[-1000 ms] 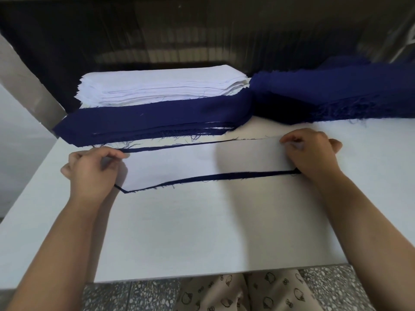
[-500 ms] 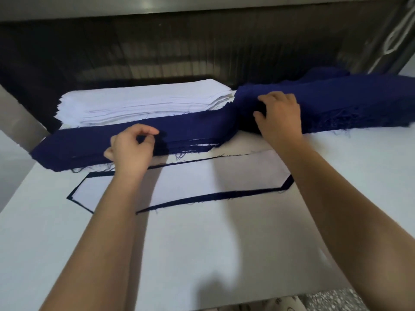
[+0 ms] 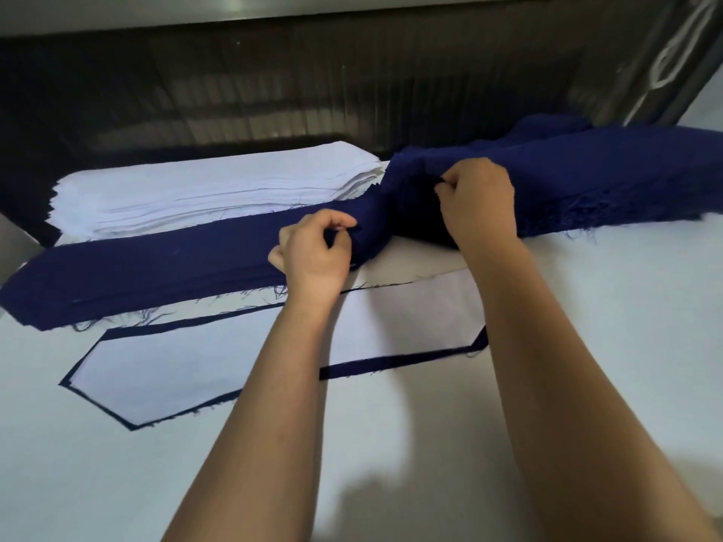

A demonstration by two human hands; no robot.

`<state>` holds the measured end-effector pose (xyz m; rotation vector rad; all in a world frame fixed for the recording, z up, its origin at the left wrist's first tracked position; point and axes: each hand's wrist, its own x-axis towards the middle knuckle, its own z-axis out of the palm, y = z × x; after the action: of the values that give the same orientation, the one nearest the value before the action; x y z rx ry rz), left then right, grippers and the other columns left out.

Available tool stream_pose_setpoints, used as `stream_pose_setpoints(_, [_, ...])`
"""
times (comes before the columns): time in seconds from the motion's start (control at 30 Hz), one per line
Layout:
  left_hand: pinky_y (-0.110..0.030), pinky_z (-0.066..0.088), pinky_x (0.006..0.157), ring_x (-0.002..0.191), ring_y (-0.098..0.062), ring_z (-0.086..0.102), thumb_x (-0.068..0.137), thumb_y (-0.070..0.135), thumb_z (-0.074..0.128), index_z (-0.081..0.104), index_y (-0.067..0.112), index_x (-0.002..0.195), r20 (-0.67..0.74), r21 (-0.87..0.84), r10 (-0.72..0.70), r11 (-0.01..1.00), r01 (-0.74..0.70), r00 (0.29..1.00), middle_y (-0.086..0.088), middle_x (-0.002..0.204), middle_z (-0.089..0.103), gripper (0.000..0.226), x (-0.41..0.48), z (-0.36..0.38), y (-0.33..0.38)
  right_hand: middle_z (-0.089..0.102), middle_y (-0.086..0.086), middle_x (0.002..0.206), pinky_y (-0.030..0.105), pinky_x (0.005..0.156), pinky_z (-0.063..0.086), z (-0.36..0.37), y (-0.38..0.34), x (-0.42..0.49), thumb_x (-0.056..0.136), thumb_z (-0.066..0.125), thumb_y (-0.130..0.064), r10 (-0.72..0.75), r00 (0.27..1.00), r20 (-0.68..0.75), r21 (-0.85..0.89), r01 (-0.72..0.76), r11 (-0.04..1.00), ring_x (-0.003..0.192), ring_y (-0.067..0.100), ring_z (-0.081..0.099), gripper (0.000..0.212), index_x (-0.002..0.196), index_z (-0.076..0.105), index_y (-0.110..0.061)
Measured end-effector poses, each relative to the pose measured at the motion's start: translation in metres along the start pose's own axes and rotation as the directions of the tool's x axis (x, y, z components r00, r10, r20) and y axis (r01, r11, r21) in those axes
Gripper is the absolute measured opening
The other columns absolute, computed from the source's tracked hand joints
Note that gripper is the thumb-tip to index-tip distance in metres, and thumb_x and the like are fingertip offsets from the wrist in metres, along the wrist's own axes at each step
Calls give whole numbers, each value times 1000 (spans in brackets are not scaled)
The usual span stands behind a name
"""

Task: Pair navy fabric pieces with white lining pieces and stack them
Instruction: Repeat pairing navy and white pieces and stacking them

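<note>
White table point(image 3: 587, 346), near half bare; left hand point(image 3: 317, 254) and right hand point(image 3: 479, 201) both pinching navy stack point(image 3: 156, 267) edge.

The fabric pile point(image 3: 156, 271) is plain deep navy. The lining stack point(image 3: 203, 189) is plain white, and the paired piece point(image 3: 187, 373) shows white edged in navy. The surface point(image 3: 587, 307) is white.

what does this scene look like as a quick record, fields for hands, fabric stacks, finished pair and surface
left hand: pinching the top layer of the navy fabric stack
right hand: gripping the same navy stack further right, where it bunches up
white lining stack: behind the navy stack, untouched
finished pair: white lining piece lying on a navy piece, navy border showing, flat in front of the stacks
surface: white table
</note>
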<state>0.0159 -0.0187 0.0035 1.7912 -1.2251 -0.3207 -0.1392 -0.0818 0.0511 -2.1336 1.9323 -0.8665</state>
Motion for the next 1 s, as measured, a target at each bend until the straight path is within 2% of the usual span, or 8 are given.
stream_pose_setpoints(0.23, [-25,13,71,114,-11,52,92,12,53,62,37,87,-32,-47,22,999,-23,999,21,94,63,28,-7,1,0,56,-5,81,22,70,35,-2,9,-9,86,66,-24,60,996,-73,296,-36,954,71,7,48,11,82,57,-18])
stream_pose_setpoints(0.37, [-26,14,72,109,-10,55,91,9,52,61,36,87,-27,-76,48,996,-50,999,20,92,62,29,-17,9,5,57,-8,77,8,58,33,2,9,-10,91,59,-28,80,988,-131,375,-25,927,63,-1,47,14,89,65,-15])
stream_pose_setpoints(0.43, [-25,15,73,108,-10,56,92,9,52,64,32,91,-21,-78,54,995,-55,998,19,94,62,27,-17,10,6,61,-3,85,8,64,38,5,8,-12,93,54,-24,57,986,-155,331,-3,944,72,3,52,17,95,66,-13])
stream_pose_setpoints(0.5, [-23,16,76,107,-9,56,92,9,53,65,30,94,-33,-106,34,994,-37,999,19,92,62,24,-17,10,6,64,3,96,23,78,43,10,7,-16,95,49,-23,2,981,-195,212,40,976,92,17,55,21,101,65,-11])
stream_pose_setpoints(0.63, [-8,14,94,97,-8,58,93,11,54,61,28,104,-50,-250,56,966,-66,997,21,80,59,22,-26,9,13,64,5,108,32,85,34,12,1,-23,97,44,-26,-117,947,-301,48,137,989,104,25,49,26,106,64,-11])
stream_pose_setpoints(0.73, [-45,33,107,99,-16,59,96,26,44,51,43,113,-38,-410,135,901,-139,990,14,89,65,24,-29,6,17,66,6,104,30,82,29,8,-13,-35,96,44,-27,-240,903,-356,30,268,963,101,27,52,29,102,66,-10])
stream_pose_setpoints(0.87, [-60,38,101,116,-38,53,94,49,32,47,50,120,-20,-600,225,777,-191,974,-18,116,61,30,-31,3,16,68,9,90,35,77,33,15,-39,-57,93,51,-23,-440,855,-274,10,460,888,89,29,56,24,92,68,-7])
stream_pose_setpoints(1.0, [-39,47,99,112,-16,60,95,42,35,61,29,111,0,-673,256,715,-189,967,9,109,66,33,-31,5,15,69,9,91,38,75,35,22,-42,-67,90,56,-20,-440,867,-233,52,463,885,88,33,58,20,93,70,-6])
